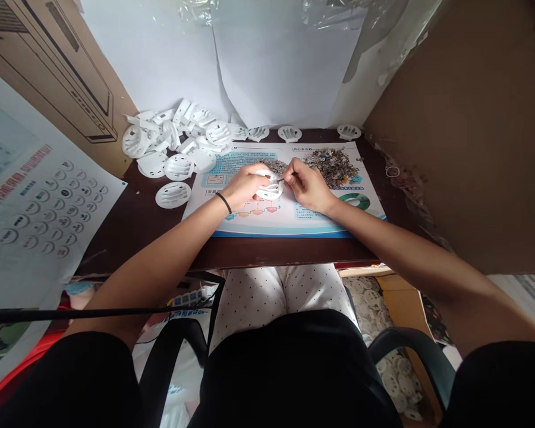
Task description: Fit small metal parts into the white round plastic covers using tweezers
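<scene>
Over the printed sheet, my left hand (243, 189) is closed on a round white plastic cover (273, 191) with slots in its face, the thumb lying across it. Fingers pinched, my right hand (311, 187) meets the cover's right side with a small thin dark piece (281, 179) at the fingertips; its exact kind is too small to tell. Just behind the right hand lies a heap of small metal parts (336, 165). A smaller heap of similar metal bits (276, 166) sits behind the cover, partly hidden by my hands.
A pile of white plastic covers (173, 134) fills the table's back left, with single covers (289, 134) along the back edge. Cardboard walls (468, 137) flank the dark table (276, 252). Below right, a box (401, 303) holds many round parts.
</scene>
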The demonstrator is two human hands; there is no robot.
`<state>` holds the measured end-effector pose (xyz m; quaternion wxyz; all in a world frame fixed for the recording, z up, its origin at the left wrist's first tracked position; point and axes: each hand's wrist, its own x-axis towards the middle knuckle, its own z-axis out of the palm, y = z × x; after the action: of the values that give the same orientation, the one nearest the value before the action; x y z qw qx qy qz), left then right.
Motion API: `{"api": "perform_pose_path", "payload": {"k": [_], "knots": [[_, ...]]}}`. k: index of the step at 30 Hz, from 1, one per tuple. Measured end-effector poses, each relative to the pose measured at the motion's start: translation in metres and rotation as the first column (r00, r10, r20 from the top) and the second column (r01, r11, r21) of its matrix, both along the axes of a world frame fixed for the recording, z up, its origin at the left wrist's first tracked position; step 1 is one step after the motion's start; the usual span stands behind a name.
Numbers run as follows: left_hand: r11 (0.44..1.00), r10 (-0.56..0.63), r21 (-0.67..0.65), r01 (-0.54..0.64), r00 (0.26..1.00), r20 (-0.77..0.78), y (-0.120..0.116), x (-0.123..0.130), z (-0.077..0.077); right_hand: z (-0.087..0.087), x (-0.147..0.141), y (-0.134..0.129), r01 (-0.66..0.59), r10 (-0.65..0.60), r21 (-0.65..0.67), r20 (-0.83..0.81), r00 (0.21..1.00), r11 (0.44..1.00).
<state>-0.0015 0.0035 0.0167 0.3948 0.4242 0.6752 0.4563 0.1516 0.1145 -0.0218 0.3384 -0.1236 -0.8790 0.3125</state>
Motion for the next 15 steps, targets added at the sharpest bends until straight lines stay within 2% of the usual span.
{"api": "perform_pose_path", "payload": {"k": [5, 12, 15], "knots": [[1.000, -0.003, 0.030, 0.005, 0.996, -0.090, -0.005, 0.002, 0.001, -0.001, -0.001, -0.002, -0.013, 0.013, -0.024, 0.003, 1.000, 1.000], [0.996, 0.038, 0.082, -0.045, 0.996, 0.084, 0.000, 0.001, -0.004, -0.002, -0.003, 0.003, -0.055, 0.052, -0.108, -0.035, 0.998, 0.993], [0.994, 0.086, 0.069, -0.089, 0.996, 0.035, 0.002, 0.002, -0.005, 0.001, -0.004, 0.011, -0.033, 0.010, -0.194, -0.118, 0.993, 0.980]]}}
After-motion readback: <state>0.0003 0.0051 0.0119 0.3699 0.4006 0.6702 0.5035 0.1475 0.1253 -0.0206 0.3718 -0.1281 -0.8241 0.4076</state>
